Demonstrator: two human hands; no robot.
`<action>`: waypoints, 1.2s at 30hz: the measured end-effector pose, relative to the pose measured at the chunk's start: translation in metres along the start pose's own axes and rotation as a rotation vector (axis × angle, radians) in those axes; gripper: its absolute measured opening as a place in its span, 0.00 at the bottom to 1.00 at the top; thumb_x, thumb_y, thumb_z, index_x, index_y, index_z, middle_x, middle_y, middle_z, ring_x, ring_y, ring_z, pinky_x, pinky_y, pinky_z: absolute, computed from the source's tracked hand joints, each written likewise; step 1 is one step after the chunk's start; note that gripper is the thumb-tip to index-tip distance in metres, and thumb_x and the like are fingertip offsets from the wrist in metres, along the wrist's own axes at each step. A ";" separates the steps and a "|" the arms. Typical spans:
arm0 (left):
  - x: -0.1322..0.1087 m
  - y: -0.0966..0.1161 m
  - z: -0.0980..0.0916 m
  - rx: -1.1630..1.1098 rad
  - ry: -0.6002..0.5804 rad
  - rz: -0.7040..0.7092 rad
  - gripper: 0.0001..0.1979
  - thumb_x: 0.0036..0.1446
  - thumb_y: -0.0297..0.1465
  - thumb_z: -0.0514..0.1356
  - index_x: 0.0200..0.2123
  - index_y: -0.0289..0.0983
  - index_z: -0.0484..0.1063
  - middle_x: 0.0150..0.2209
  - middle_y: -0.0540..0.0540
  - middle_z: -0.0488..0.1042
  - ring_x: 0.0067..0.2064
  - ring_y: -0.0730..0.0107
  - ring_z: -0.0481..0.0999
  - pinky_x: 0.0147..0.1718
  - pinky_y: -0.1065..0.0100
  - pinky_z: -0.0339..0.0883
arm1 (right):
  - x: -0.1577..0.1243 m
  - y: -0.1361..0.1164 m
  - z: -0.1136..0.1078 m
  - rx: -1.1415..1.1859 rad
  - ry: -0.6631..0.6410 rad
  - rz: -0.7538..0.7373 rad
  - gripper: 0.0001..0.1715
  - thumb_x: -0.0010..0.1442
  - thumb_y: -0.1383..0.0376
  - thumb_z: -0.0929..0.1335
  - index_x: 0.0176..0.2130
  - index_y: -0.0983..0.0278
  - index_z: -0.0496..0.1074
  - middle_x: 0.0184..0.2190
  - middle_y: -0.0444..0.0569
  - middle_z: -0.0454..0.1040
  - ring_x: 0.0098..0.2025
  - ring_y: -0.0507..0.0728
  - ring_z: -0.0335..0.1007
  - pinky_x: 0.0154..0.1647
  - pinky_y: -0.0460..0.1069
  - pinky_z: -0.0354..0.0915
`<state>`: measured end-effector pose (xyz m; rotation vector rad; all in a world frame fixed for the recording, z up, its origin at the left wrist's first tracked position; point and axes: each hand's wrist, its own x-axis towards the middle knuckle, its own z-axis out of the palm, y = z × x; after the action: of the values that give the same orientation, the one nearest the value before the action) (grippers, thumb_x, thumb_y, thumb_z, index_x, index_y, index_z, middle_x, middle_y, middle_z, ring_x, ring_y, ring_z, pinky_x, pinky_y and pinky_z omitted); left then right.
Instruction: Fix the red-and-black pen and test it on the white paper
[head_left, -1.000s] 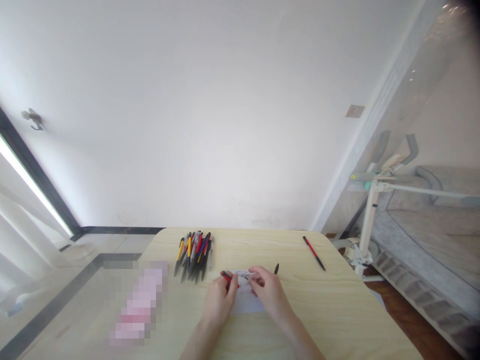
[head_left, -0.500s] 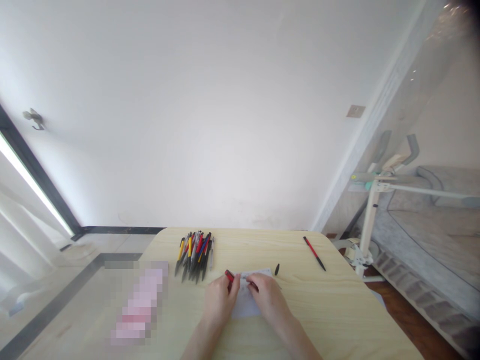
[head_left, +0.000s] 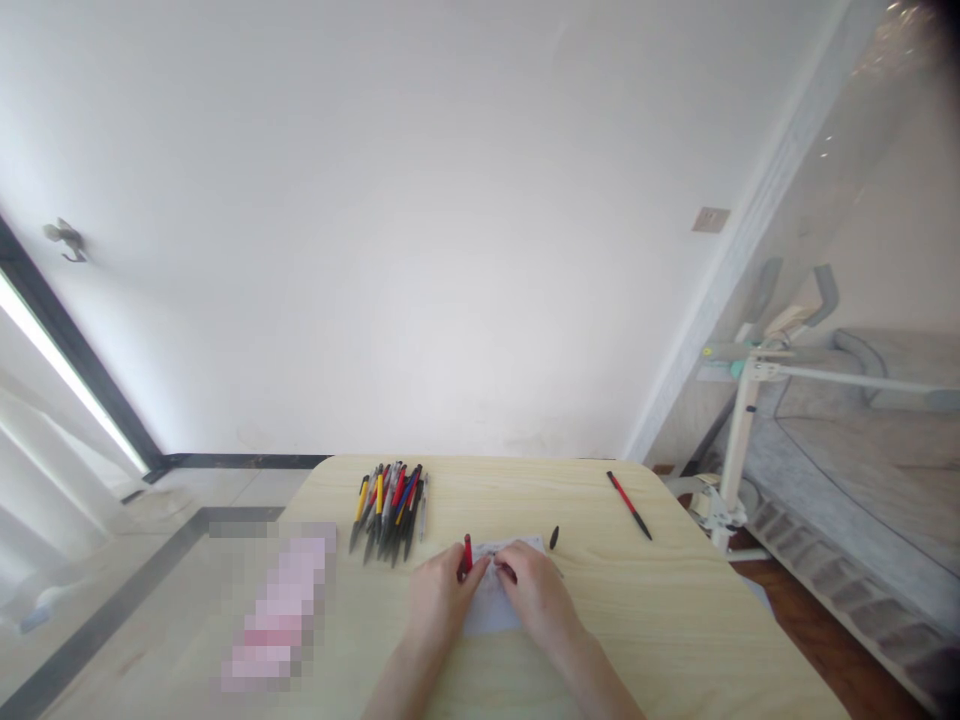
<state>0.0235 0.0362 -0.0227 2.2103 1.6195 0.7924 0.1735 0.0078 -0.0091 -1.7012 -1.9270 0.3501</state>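
Note:
My left hand (head_left: 442,592) is closed round a red pen part (head_left: 468,552), whose upper end sticks up between thumb and forefinger. Close beside it, my right hand (head_left: 531,585) pinches something by its fingertips, too small and too covered to name. Both hands rest over a white sheet of paper (head_left: 495,612) with faint marks near its top. A small black pen tip piece (head_left: 554,538) lies just beyond the right hand, and a thin grey thing shows partly beside that hand.
A bundle of several pens (head_left: 390,510) in mixed colours lies at the table's back left. One red and black pen (head_left: 628,505) lies at the back right. The pale wooden table (head_left: 675,620) stands near a white wall; exercise equipment (head_left: 742,420) stands to the right.
The red pen part in my left hand has turned from tilted to nearly upright. My right hand keeps its pinch, almost in the same place.

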 end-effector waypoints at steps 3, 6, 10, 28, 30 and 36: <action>0.000 -0.001 0.000 0.026 -0.005 -0.009 0.18 0.55 0.44 0.50 0.22 0.38 0.64 0.20 0.51 0.70 0.22 0.72 0.66 0.22 0.71 0.49 | -0.001 0.001 0.002 0.006 0.017 0.002 0.11 0.54 0.73 0.62 0.29 0.62 0.72 0.30 0.46 0.72 0.34 0.54 0.68 0.36 0.44 0.59; 0.000 -0.001 -0.001 0.048 -0.015 -0.023 0.18 0.55 0.44 0.50 0.21 0.38 0.65 0.19 0.51 0.70 0.22 0.72 0.66 0.22 0.71 0.48 | -0.001 0.002 0.003 0.014 0.025 -0.002 0.11 0.53 0.73 0.63 0.29 0.62 0.72 0.30 0.45 0.71 0.34 0.54 0.68 0.36 0.44 0.60; -0.001 0.000 0.000 0.068 -0.012 -0.026 0.16 0.55 0.42 0.50 0.21 0.38 0.65 0.20 0.51 0.71 0.23 0.73 0.67 0.23 0.71 0.48 | -0.002 0.002 0.002 0.019 0.049 -0.006 0.09 0.53 0.72 0.64 0.29 0.62 0.72 0.30 0.45 0.71 0.34 0.54 0.68 0.36 0.45 0.60; -0.001 0.000 0.002 0.117 -0.053 0.009 0.15 0.56 0.37 0.49 0.21 0.39 0.67 0.23 0.49 0.73 0.24 0.71 0.69 0.23 0.71 0.50 | -0.022 0.039 -0.011 0.203 0.496 0.185 0.11 0.56 0.60 0.61 0.36 0.64 0.66 0.24 0.44 0.67 0.19 0.50 0.59 0.21 0.45 0.59; -0.001 0.000 0.001 0.127 -0.058 0.009 0.16 0.56 0.38 0.49 0.21 0.39 0.66 0.22 0.49 0.73 0.24 0.71 0.69 0.24 0.71 0.50 | -0.020 0.050 -0.014 0.199 0.564 0.273 0.13 0.56 0.58 0.61 0.38 0.64 0.64 0.25 0.44 0.66 0.19 0.50 0.59 0.20 0.45 0.59; -0.002 0.003 -0.001 0.191 -0.103 0.029 0.15 0.54 0.38 0.51 0.21 0.39 0.67 0.23 0.48 0.72 0.26 0.70 0.69 0.25 0.70 0.50 | -0.012 0.071 -0.021 0.069 0.486 0.306 0.20 0.52 0.57 0.63 0.42 0.65 0.64 0.32 0.48 0.67 0.22 0.52 0.62 0.27 0.48 0.63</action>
<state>0.0248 0.0333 -0.0209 2.3667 1.6781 0.5407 0.2451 0.0048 -0.0316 -1.8317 -1.2993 0.0956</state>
